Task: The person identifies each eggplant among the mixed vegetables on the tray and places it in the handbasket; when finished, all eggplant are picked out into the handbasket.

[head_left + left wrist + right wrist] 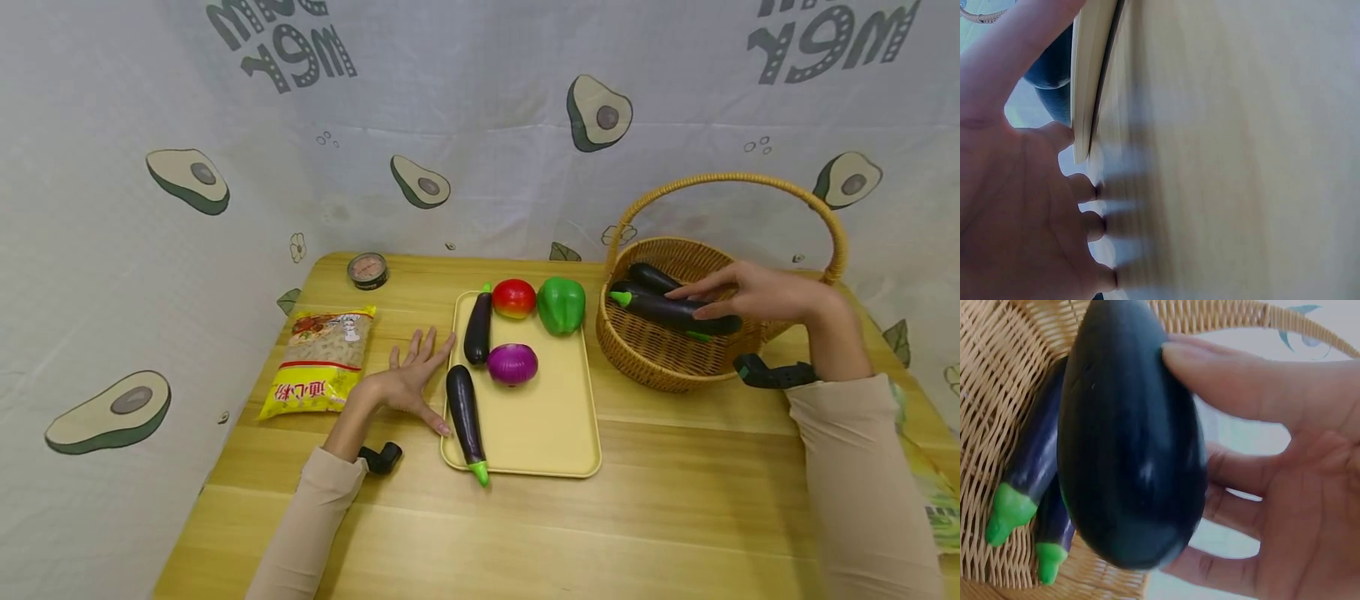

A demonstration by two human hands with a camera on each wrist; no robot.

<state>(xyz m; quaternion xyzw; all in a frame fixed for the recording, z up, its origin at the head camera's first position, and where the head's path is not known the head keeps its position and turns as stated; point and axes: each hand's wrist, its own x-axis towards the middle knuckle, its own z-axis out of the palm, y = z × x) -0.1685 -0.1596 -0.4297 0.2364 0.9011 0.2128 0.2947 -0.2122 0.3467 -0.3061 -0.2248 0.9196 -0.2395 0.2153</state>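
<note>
My right hand (738, 292) grips a dark purple eggplant (671, 311) over the wicker basket (652, 367), thumb on one side and fingers on the other. In the right wrist view this eggplant (1132, 437) fills the middle, and two more eggplants with green stems, one of them this eggplant (1038, 444), lie in the basket beneath. My left hand (405, 382) rests with spread fingers on the table, index finger and thumb at the left rim of the yellow tray (540, 425). On the tray lie two eggplants, the nearer eggplant (465, 412) reaching over the front rim.
A purple onion (513, 364), a red-yellow fruit (513, 298) and a green bell pepper (562, 305) also sit on the tray. Left of it are a yellow pasta bag (318, 362) and a round tin (367, 271). The basket's tall handle (727, 177) arches above it.
</note>
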